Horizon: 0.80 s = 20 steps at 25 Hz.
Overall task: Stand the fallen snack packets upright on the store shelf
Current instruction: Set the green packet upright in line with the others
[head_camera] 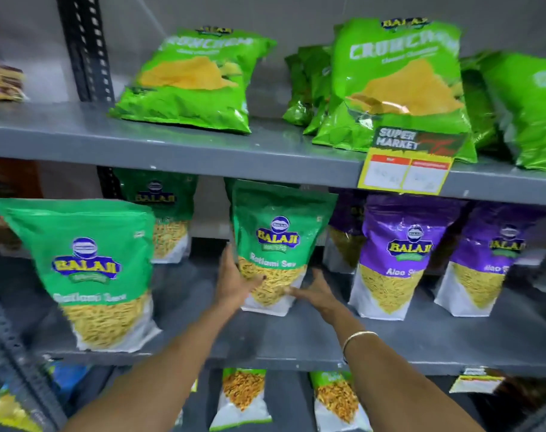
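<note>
A green Ratlami Sev packet stands upright in the middle of the grey middle shelf. My left hand presses against its lower left side, fingers spread. My right hand touches its lower right corner with fingers extended; a bangle sits on that wrist. Another green Ratlami Sev packet stands at the front left, leaning slightly. A third green packet stands behind, between them.
Purple Aloo Sev packets stand to the right on the same shelf. Bright green Crunchem bags lean on the upper shelf above a yellow price tag. Smaller packets stand on the shelf below. A slotted upright post rises at left.
</note>
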Tool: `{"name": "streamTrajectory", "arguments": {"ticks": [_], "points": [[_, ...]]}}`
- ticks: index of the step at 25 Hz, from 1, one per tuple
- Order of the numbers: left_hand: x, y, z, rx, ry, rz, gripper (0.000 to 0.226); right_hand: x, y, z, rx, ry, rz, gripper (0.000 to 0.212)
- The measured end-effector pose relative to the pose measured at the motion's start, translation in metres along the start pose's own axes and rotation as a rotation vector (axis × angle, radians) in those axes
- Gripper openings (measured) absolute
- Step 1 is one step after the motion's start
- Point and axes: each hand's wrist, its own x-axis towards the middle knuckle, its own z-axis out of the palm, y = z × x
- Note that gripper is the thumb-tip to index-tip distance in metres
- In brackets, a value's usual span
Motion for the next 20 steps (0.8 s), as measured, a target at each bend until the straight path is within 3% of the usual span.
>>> {"name": "streamTrajectory", "arguments": {"ticks": [2, 5, 8, 12, 20], "points": [[0.02, 0.0, 0.001, -0.049, -0.069, -0.135, 0.082, 0.007, 0.003, -0.002, 0.051, -0.135, -0.024, 0.073], [0.019, -0.001, -0.004, -0.065, -0.121, -0.226, 0.059, 0.006, 0.004, 0.0, 0.081, -0.146, -0.045, 0.069], [0.004, 0.003, -0.01, -0.036, -0.091, -0.263, 0.057, -0.004, 0.004, 0.001, 0.064, -0.122, -0.065, 0.07], [-0.025, 0.011, -0.024, 0.066, -0.103, -0.244, 0.057, -0.035, 0.004, -0.001, 0.06, -0.174, -0.141, 0.047], [-0.059, 0.01, -0.042, 0.18, -0.082, -0.203, 0.056, -0.08, 0.002, 0.003, -0.028, -0.128, -0.082, 0.061]]}}
